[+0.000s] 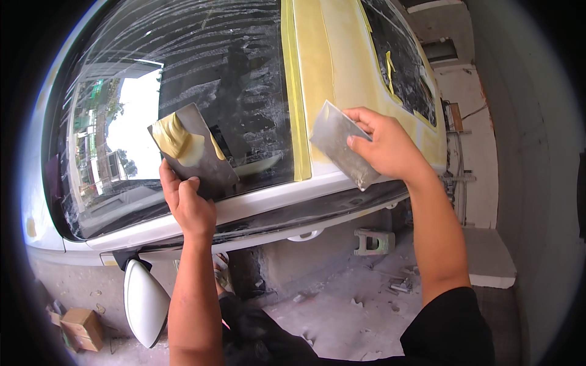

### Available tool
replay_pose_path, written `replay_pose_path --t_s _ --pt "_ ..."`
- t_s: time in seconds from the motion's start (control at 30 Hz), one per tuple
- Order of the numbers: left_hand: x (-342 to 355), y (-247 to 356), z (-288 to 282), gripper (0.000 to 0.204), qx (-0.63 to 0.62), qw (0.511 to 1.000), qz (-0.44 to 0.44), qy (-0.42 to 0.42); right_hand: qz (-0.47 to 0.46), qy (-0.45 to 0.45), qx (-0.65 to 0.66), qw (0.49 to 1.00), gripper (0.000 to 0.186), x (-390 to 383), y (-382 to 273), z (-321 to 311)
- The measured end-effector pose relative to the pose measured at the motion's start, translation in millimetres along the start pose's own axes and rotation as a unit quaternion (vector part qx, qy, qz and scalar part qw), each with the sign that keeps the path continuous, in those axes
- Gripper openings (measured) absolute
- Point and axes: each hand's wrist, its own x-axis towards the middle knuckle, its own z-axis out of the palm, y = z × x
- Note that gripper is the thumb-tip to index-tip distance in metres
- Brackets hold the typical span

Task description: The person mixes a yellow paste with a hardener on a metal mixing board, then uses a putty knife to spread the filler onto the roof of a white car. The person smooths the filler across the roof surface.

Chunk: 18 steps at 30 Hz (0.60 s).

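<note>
My left hand [192, 204] grips the lower edge of a grey putty plate [210, 168], its thumb on the face. A thick smear of yellow body filler [174, 139] lies on the plate's upper left, with a thin streak along its right edge. In my right hand [384, 143] is a flat grey putty spreader [342, 143], held between thumb and fingers, with a little filler at its corners. The spreader is in front of the yellow-coated vehicle pillar [342, 61]; I cannot tell whether they touch. The plate is in front of the dark side window [244, 79].
Yellow masking tape [296, 104] runs along the window's edge. Below left, a white wing mirror [145, 302] juts out. A concrete block [374, 242] and scraps lie on the dusty floor [342, 311]. A cardboard box [82, 328] is at lower left, a grey wall [537, 152] at right.
</note>
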Motion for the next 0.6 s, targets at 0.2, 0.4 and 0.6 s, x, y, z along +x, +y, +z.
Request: replay_pose_path --t_s 0.2,0.4,0.6 --pt "-0.8 -3.8 -2.0 0.053 -0.006 1.0 0.013 -0.013 0.008 -0.025 -0.039 0.999 0.04 -29.8 1.8 8.4" --pt "-5.5 3.5 -0.7 0.057 -0.103 0.991 -0.08 0.005 -0.06 0.041 0.162 0.984 0.041 -59.0 12.0 11.5" --pt "-53.0 60.2 40.0 0.065 -0.185 0.959 -0.205 -0.056 -0.378 0.134 0.101 0.91 0.034 -71.0 -19.8 45.4"
